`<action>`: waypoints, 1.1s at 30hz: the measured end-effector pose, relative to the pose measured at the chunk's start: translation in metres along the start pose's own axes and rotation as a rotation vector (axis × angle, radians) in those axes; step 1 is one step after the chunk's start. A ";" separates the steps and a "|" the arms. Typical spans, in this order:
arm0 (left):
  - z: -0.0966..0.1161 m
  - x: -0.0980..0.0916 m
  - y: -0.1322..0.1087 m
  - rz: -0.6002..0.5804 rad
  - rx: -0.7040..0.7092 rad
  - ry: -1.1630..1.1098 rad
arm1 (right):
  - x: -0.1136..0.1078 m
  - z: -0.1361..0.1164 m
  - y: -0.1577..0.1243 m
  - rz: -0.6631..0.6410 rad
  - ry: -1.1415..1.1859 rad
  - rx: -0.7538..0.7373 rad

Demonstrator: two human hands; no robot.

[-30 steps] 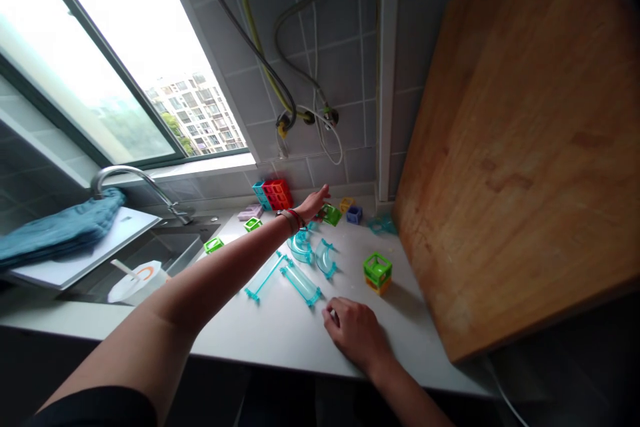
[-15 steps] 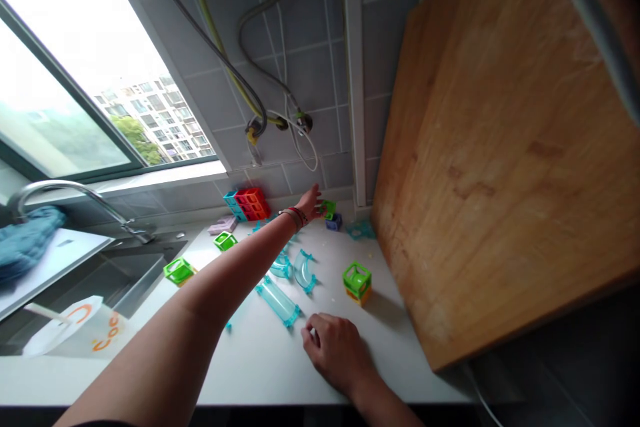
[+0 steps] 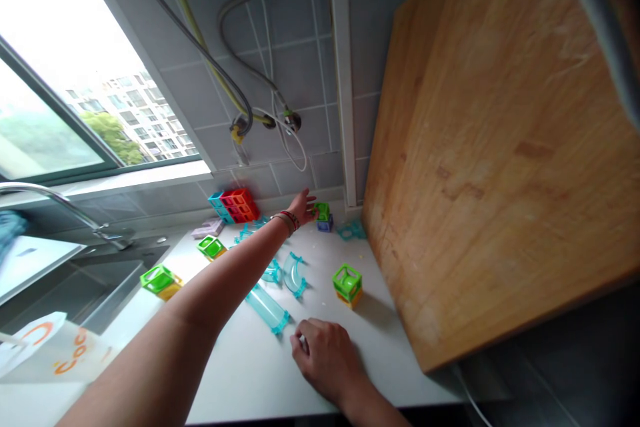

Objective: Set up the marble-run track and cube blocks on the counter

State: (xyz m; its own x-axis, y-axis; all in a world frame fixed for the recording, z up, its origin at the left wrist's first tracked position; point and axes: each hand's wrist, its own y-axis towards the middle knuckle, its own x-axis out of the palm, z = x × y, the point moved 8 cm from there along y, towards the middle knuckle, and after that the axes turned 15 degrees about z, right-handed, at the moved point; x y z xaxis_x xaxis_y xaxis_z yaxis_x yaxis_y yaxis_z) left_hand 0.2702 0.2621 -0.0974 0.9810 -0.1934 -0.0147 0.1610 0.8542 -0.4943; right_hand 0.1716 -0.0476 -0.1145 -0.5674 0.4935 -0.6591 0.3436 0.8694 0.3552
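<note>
My left hand [image 3: 302,205] reaches far across the counter, fingers spread, just left of a green cube block [image 3: 321,211]. That block rests on a purple cube block [image 3: 325,223]; I cannot tell whether a fingertip touches the green one. My right hand [image 3: 323,352] lies curled on the counter near the front, with nothing visible in it. Just beyond it lies a clear teal tube piece [image 3: 269,309] and a curved teal track piece [image 3: 294,275]. A green block on a yellow one [image 3: 347,283] stands to the right. My left forearm hides part of the pieces.
Red and teal blocks [image 3: 240,205] stand by the back wall. Two more green-topped blocks [image 3: 159,278] sit along the sink [image 3: 115,287] side. A drink cup [image 3: 55,350] is at front left. A large wooden board [image 3: 480,167] leans on the right.
The view has shifted a little to the right. My left hand has drawn slightly left of the green block, which now sits more squarely on the purple one. My right hand stays curled.
</note>
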 end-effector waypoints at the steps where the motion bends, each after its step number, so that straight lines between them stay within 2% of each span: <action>1: 0.000 0.001 0.001 -0.004 0.009 0.019 | 0.000 0.000 0.000 -0.007 -0.001 0.004; 8: 0.001 0.008 0.008 -0.043 0.147 0.208 | 0.002 0.001 0.001 -0.042 -0.007 0.018; 18: 0.009 0.014 -0.001 -0.022 0.578 0.567 | 0.003 0.001 0.001 -0.036 -0.005 0.022; 24: 0.001 0.000 -0.023 0.126 0.922 0.653 | 0.002 0.002 0.001 -0.034 -0.019 0.025; 29: -0.017 -0.004 -0.028 0.219 1.023 0.714 | 0.003 0.003 0.002 -0.038 -0.030 0.033; 33: -0.021 -0.002 -0.030 0.254 1.066 0.765 | 0.003 0.004 0.003 -0.042 -0.034 0.046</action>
State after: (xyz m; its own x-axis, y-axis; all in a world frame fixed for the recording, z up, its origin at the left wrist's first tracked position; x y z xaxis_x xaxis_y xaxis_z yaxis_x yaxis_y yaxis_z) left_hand 0.2609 0.2272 -0.1005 0.7456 0.1059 -0.6579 0.3331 0.7959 0.5056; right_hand 0.1737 -0.0434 -0.1181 -0.5566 0.4551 -0.6950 0.3547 0.8867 0.2965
